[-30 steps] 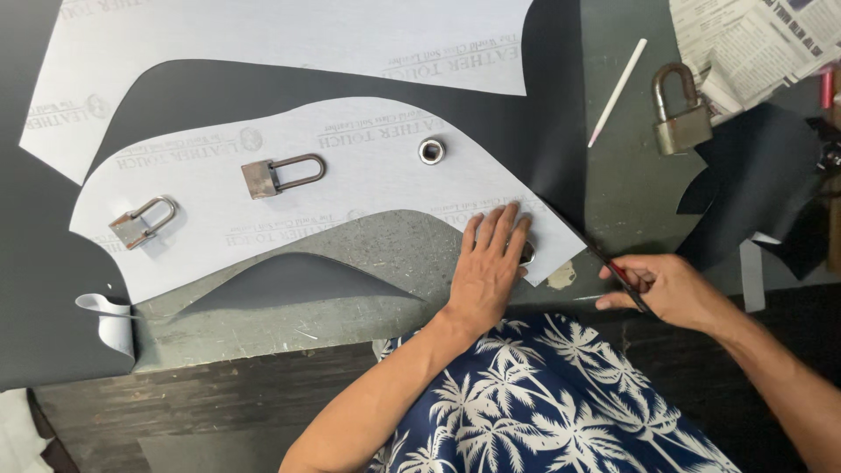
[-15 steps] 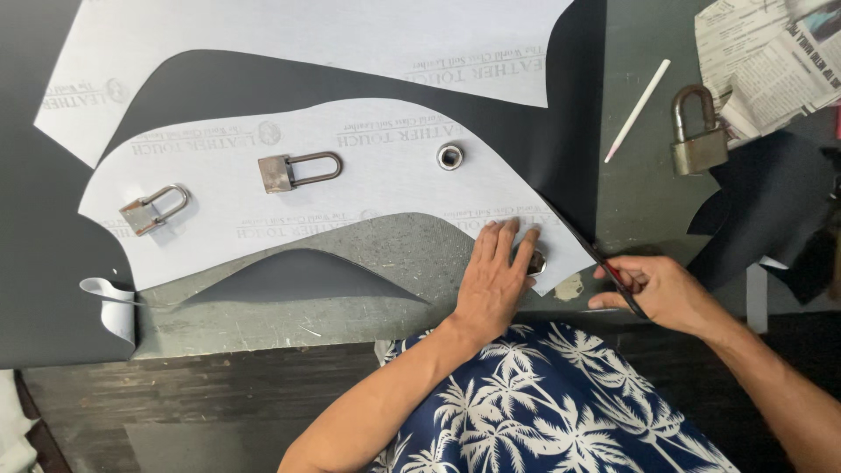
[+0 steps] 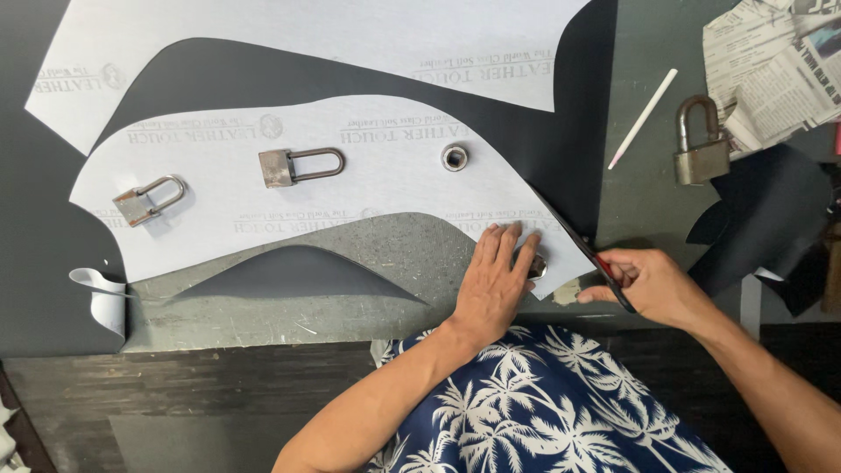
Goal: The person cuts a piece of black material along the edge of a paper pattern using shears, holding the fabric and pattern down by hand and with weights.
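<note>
Your scissors (image 3: pixel 585 245) have travelled up the slanted right edge of the white pattern sheet (image 3: pixel 350 188): a second ago the blades sat low, close to your right hand (image 3: pixel 653 285), and now the dark blade reaches well up along that edge into the black material (image 3: pixel 561 149). So the cut along the sheet's right side is under way, with the lower stretch apparently parted, though the slit itself is hard to make out against the dark stock.

Your right hand is closed around the red-handled scissors. Your left hand (image 3: pixel 495 280) has edged a little rightward and lies flat with fingers spread, pinning the sheet's lower right corner; a small metal ring (image 3: pixel 536 265) peeks out just beside the fingertips.

The pattern sheet is thin, matte white paper with faint grey print, curved like a long wing. It rests on smooth black sheet stock, likely leather or a synthetic. Three weights hold it: a padlock (image 3: pixel 147 200) at the left, another padlock (image 3: pixel 300 165) in the middle, and a round metal nut (image 3: pixel 455 158) toward the right. Below it, a scuffed grey cutting board (image 3: pixel 350 298) shows through a curved cut-out, and a white strip curls (image 3: pixel 101 293) at the far left.

Farther right lie a white marking pencil (image 3: pixel 644 118), a larger brass padlock (image 3: pixel 699 144), folded newspaper (image 3: pixel 771 70) and loose black offcuts (image 3: pixel 771 219).
</note>
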